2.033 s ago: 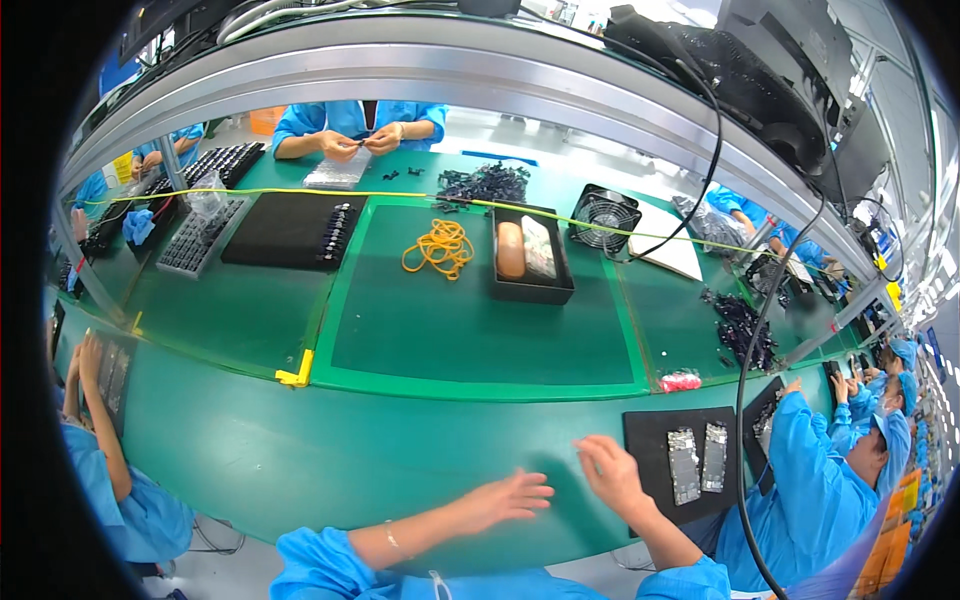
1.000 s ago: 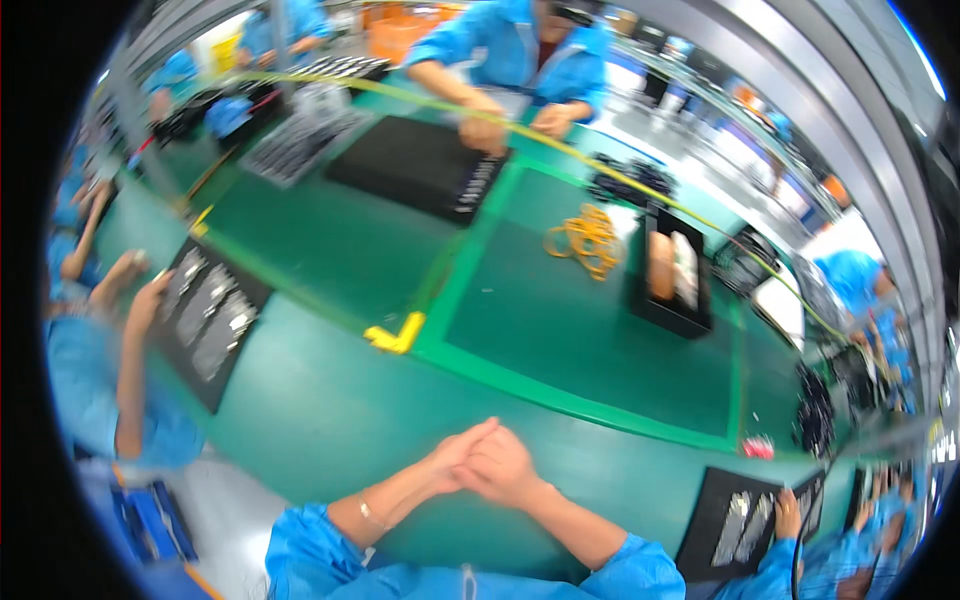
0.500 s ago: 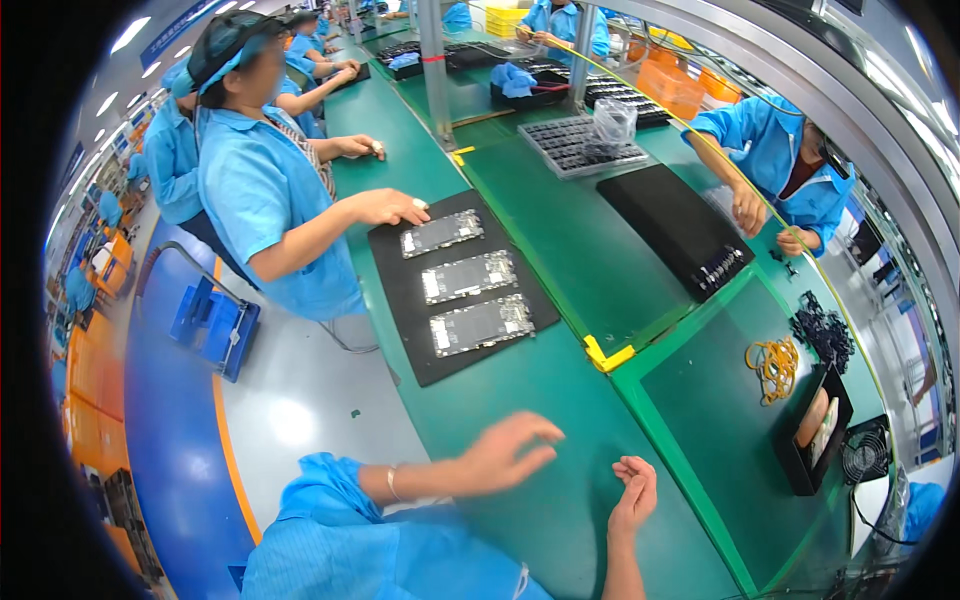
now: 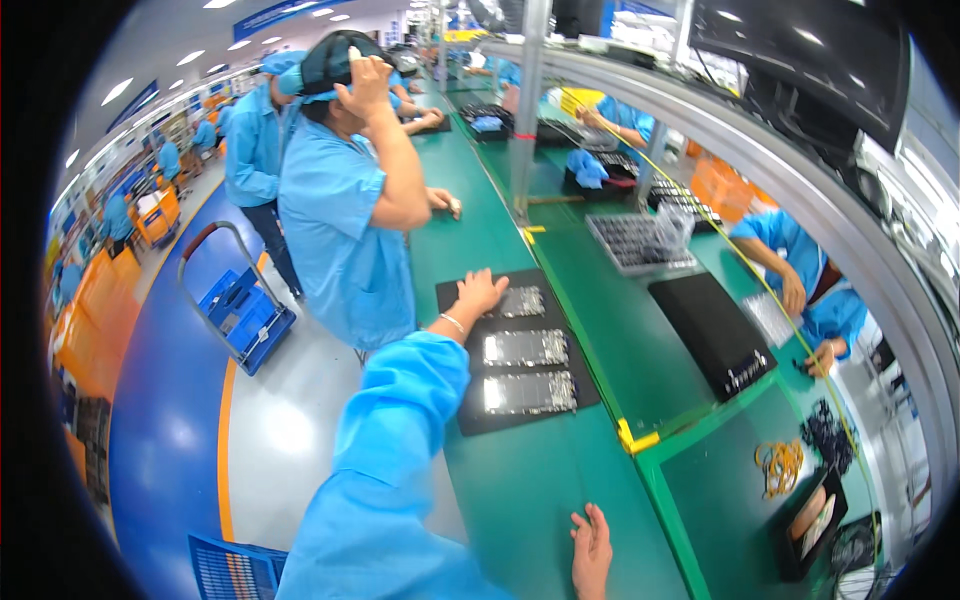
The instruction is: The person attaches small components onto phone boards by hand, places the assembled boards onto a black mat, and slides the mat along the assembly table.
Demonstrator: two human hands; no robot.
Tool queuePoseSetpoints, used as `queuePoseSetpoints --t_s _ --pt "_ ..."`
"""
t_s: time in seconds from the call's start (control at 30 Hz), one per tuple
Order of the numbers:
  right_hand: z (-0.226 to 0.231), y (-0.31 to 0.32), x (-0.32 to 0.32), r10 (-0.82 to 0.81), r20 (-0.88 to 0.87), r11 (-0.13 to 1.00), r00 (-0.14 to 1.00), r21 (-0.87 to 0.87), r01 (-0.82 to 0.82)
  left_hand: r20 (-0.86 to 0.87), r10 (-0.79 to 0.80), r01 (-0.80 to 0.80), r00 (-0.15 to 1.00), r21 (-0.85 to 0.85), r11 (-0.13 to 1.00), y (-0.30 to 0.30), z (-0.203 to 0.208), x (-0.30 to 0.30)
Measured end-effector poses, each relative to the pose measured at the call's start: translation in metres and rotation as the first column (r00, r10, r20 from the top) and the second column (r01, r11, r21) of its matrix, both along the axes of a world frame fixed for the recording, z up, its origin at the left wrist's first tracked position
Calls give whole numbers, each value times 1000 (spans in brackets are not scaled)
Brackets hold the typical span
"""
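Three flat phone-sized circuit board assemblies lie in a column on a black mat (image 4: 500, 419) on the green bench. My left hand (image 4: 482, 292) reaches far forward, its fingers stretched out at the left end of the farthest circuit board assembly (image 4: 521, 301). Whether the fingertips touch it cannot be made out. Closer to me are the middle circuit board assembly (image 4: 525, 348) and the nearest circuit board assembly (image 4: 529, 393). Over the bare bench near the lower edge is my right hand (image 4: 592, 552), open and holding nothing.
A co-worker (image 4: 345, 220) stands by the bench at the far left. Beyond the yellow corner mark (image 4: 637, 437) lie a black board (image 4: 705, 330), a grey tray (image 4: 640, 245), yellow bands (image 4: 778, 468) and a black box (image 4: 812, 525). A metal frame (image 4: 800, 160) arches over the right side.
My left hand has moved forward to the farthest circuit board assembly. My right hand sits lower in view. The co-worker's hand has left the mat and gone up to the head.
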State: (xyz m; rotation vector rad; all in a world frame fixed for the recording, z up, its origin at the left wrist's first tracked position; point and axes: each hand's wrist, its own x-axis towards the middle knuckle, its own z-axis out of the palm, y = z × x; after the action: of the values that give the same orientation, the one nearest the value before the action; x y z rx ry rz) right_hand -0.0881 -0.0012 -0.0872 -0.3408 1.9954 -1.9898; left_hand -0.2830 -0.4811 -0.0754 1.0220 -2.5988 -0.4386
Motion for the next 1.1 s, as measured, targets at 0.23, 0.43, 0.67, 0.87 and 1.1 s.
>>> queuePoseSetpoints --t_s 0.23,0.43,0.67,0.87,1.1 --pt "4 5 -7 155 26 982 988 101 -157 -2 -82 82 997 -30 996 -1 0 10" --pt "10 1 -3 159 199 982 967 -134 -134 69 -362 366 930 -66 928 37 -12 50" --pt "28 58 57 -193 135 965 972 207 163 -36 -554 552 832 161 818 154 3 126" --pt "-35 145 86 -207 -367 663 907 629 406 -134 -826 807 548 345 479 262 14 184" --pt "-16 170 137 -21 -680 -30 733 733 679 -181 -944 887 275 427 176 330 10 192"
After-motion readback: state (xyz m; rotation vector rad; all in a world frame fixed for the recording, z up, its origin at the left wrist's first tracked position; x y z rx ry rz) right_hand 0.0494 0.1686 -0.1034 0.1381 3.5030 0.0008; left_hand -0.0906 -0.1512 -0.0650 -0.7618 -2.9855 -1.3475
